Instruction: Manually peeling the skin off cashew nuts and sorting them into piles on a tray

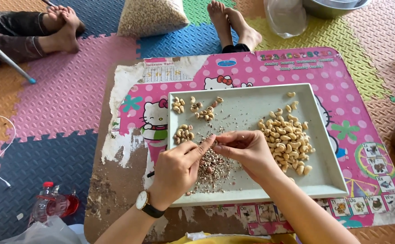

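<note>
Both hands work over a pale rectangular tray (337,178) on a low pink table (360,90). Left hand (177,169), wristwatch (144,203) on the wrist, has its fingers drawn narrow, index and thumb extended to meet the right fingertips. Right hand (247,149) is likewise pinched narrow; the 2 sets of fingertips touch around something small at the meeting point, too small to identify.

Directly beneath and between the hands: a heap of brownish husk fragments (213,167). Just right of the right hand: large pile of pale cashew kernels (288,142). Beyond the left hand, toward the far tray edge: 3 small clusters of kernels (184,133).

Well beyond the hands: a clear bag of nuts (151,17) on coloured foam mats, bare feet of 2 other people either side of it. Left of the left forearm, on the floor: a small red-capped bottle (48,201).
</note>
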